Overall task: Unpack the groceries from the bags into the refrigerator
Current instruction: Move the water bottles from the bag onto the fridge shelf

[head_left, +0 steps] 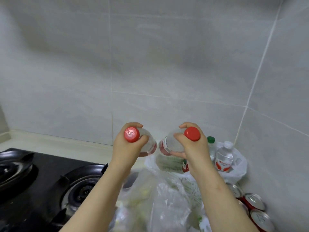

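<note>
The counter (pixel 50 143) carries a gas hob (pixel 41 181) on its left half and the grocery bags toward its back right corner. The refrigerator is not in view, so expect to turn and carry.

The clear bag (pixel 167 198) sits nearer the front edge, just beside the hob. The white bag (pixel 240 166) stands behind it in the corner, with a clear-capped bottle (pixel 224 156) and a green-capped bottle (pixel 211 139) upright inside.

Your left hand (pixel 128 148) has its fingers (pixel 136 125) curled round the shoulder of the left bottle (pixel 148 143). Your right hand (pixel 194 148) grips the right bottle (pixel 172 143) the same way. Both red-capped bottles hang above the bags, near each other but apart.

Probable hazards from this position:
- Each bottle is held just below its cap, on smooth plastic. A slack grip may let it slip onto the bags or the hob.
- Swinging either bottle outward may knock over the upright bottles, or the cans (pixel 254 201) along the right edge.
- With both hands occupied, you will likely need to set one bottle down to open the refrigerator door.
</note>
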Demonstrator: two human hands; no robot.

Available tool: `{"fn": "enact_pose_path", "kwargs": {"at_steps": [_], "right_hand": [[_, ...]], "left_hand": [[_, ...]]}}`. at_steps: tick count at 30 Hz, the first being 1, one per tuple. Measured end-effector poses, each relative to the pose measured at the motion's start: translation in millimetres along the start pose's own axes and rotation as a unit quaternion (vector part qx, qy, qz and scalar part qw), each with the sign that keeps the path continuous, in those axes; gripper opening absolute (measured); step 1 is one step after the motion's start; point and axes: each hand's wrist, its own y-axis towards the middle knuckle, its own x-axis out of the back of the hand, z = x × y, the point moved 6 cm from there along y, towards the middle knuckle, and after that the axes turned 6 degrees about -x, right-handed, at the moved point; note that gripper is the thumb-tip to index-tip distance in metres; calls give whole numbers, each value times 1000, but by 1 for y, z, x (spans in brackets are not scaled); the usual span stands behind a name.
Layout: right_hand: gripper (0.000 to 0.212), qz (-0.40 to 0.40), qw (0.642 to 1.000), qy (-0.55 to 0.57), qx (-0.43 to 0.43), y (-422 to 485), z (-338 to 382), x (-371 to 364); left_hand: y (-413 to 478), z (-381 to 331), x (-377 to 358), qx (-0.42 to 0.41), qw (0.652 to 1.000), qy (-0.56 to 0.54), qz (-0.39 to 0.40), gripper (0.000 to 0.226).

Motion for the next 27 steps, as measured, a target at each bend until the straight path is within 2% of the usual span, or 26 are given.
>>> {"fn": "enact_pose_path", "kwargs": {"at_steps": [7, 15, 22, 27], "right_hand": [[31, 89, 995, 23, 40, -60, 36, -52], [29, 207, 977, 40, 8, -141, 17, -138], [32, 330, 941, 61, -37, -233, -2, -230], [28, 437, 894, 56, -77, -306, -11, -288]], "left_hand": [[-50, -45, 73, -52, 992, -12, -117, 30], [-109, -73, 185, -71, 975, 53, -203, 34], [-174, -114, 292, -57, 945, 145, -288, 29], [-231, -144, 360, -39, 913, 205, -352, 30]]}}
